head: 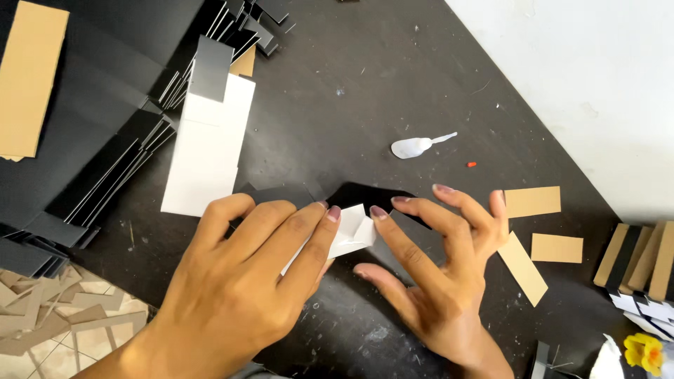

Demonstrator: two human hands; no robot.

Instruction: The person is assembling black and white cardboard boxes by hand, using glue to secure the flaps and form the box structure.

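A small folded piece of white card (353,231) lies on a black work surface (365,91), pressed between a person's two bare hands near the middle of the view. The left hand (242,281) lies flat over the card's left part, fingers stretched forward and bearing down on it, fingertips at the fold. The right hand (442,270) is spread open, its index fingertip touching the card's right edge and its thumb lying just under the card; the other fingers fan outward, gripping nothing. A black card sheet (365,195) shows just behind the white piece, partly hidden by the fingers.

Beyond the hands, a tall white card panel (207,158) lies on the surface with a grey card rectangle (210,69) overlapping its upper end. To the left, a fanned stack of black card sheets (91,154) spreads across the surface, with a brown cardboard strip (28,77) resting at its far edge. A small white glue tube (418,146) with a thin nozzle lies well apart from the hands, a tiny red cap (472,164) near it. Three brown cardboard rectangles (540,231) sit just right of the right hand. Brown cardboard offcuts (49,312) litter the floor at lower left.
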